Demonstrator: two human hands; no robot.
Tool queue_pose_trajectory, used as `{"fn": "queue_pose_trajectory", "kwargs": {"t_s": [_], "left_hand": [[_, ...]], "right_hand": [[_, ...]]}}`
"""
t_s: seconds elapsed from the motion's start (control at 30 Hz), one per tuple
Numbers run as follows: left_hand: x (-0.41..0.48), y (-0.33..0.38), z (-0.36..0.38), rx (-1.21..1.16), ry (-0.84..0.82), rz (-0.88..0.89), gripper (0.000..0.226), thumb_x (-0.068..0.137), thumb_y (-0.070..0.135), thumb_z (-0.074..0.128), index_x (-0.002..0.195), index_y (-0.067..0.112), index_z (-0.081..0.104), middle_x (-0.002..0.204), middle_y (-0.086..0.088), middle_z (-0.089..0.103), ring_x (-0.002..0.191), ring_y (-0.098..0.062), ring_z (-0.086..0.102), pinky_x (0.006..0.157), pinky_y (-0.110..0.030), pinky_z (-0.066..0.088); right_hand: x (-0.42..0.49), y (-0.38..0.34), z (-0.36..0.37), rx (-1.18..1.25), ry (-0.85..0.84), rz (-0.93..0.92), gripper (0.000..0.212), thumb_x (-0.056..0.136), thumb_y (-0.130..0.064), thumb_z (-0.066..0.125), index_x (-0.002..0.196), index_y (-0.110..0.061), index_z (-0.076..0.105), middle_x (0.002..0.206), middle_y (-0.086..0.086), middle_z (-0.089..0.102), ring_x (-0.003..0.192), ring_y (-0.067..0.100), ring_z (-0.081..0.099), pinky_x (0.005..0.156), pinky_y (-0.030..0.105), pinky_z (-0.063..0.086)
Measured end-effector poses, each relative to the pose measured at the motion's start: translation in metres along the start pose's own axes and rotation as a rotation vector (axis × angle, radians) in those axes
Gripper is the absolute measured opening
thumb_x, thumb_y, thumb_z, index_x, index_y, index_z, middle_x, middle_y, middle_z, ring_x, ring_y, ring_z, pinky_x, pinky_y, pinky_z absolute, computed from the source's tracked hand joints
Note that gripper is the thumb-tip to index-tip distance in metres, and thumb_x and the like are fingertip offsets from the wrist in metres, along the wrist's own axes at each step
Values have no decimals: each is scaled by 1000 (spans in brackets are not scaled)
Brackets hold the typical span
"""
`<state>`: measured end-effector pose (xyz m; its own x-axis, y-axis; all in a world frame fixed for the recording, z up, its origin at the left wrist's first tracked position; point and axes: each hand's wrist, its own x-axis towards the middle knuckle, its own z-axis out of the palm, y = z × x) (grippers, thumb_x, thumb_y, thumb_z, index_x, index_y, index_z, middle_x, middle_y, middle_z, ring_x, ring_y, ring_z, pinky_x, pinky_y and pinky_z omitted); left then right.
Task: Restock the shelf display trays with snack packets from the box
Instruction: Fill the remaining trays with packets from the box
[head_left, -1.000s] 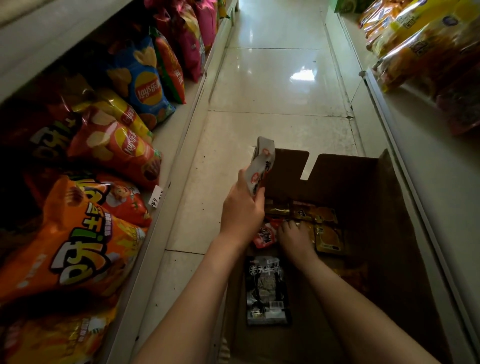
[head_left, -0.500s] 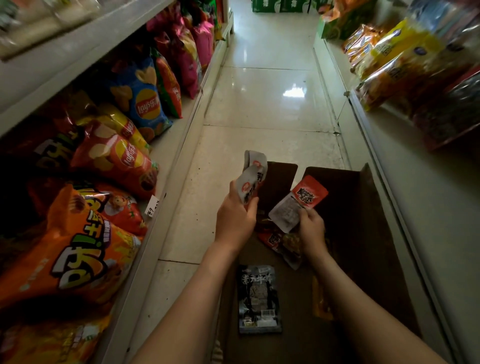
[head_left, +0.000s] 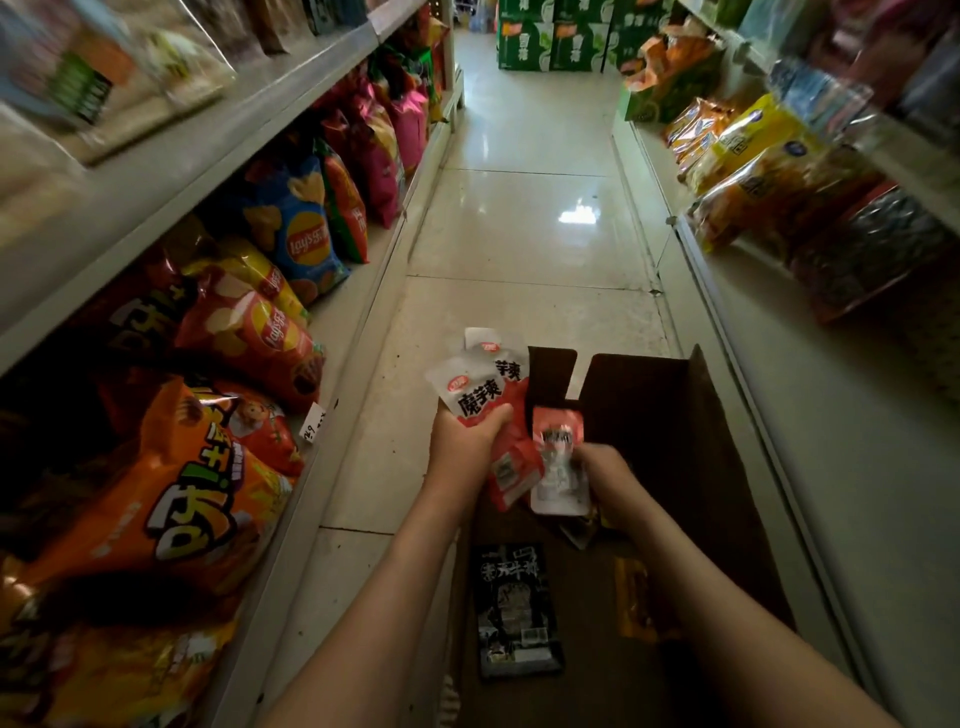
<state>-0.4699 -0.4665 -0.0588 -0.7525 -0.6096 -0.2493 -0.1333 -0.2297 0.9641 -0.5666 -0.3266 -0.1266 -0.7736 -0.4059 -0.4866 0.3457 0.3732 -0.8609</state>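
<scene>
An open brown cardboard box (head_left: 691, 441) stands on the aisle floor in front of me. My left hand (head_left: 462, 447) grips a fanned bunch of white-and-red snack packets (head_left: 480, 387) above the box's left edge. Just to the right, my right hand (head_left: 605, 475) pinches one red-and-white snack packet (head_left: 558, 457) upright, close beside the bunch. A black packet (head_left: 514, 608) lies flat on the box bottom near me, with a yellow-orange packet (head_left: 636, 603) to its right. No display tray is in view.
The left shelf (head_left: 358, 322) holds large chip bags, orange (head_left: 171, 499), red (head_left: 254, 332) and blue (head_left: 301, 234). The right shelf (head_left: 810, 395) carries yellow and dark bags. Pale floor tiles (head_left: 524, 223) run ahead to stacked green cartons (head_left: 550, 36).
My right hand came up out of the box with one red-and-white packet and brought it beside the bunch in my left hand. My view tilted up along the aisle.
</scene>
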Motion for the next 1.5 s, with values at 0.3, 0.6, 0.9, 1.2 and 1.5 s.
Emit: {"fn": "queue_pose_trajectory", "kwargs": {"t_s": [0.3,0.6,0.9,1.2,1.5], "left_hand": [[-24,-1,11,22,-262,-108,29,87,19,69,112,11,55,93,-6,71,73,-17,72,54,-27,57],[-18,2,33,168,-190,-221,80,80,75,48,123,8,46,104,-8,69,94,-23,69,88,-43,56],[-7,74,49,494,-243,-195,63,92,68,33,124,16,46,113,-6,62,99,-21,61,89,-41,52],[-87,196,57,-47,-339,-603,94,61,81,64,132,21,51,122,-8,65,115,-26,61,101,-46,46],[-196,379,60,-200,-541,-765,27,88,16,56,114,9,59,89,-15,72,74,-28,70,66,-36,58]], "right_hand": [[-14,42,-4,-232,92,109,28,92,-37,59,89,-10,66,96,16,69,85,27,65,83,40,52],[-80,-67,9,519,-296,-25,45,93,-41,49,124,-9,55,94,9,72,79,23,71,63,32,57],[-98,-128,17,418,-61,-168,39,104,-37,27,130,-16,47,120,14,62,105,25,64,81,35,58],[-186,-220,-4,372,-153,103,32,100,-40,39,114,-28,65,105,2,71,93,12,67,77,29,53],[-328,-343,-83,339,-34,-30,61,93,-9,56,143,-32,31,125,7,55,94,21,66,58,23,54]]}}
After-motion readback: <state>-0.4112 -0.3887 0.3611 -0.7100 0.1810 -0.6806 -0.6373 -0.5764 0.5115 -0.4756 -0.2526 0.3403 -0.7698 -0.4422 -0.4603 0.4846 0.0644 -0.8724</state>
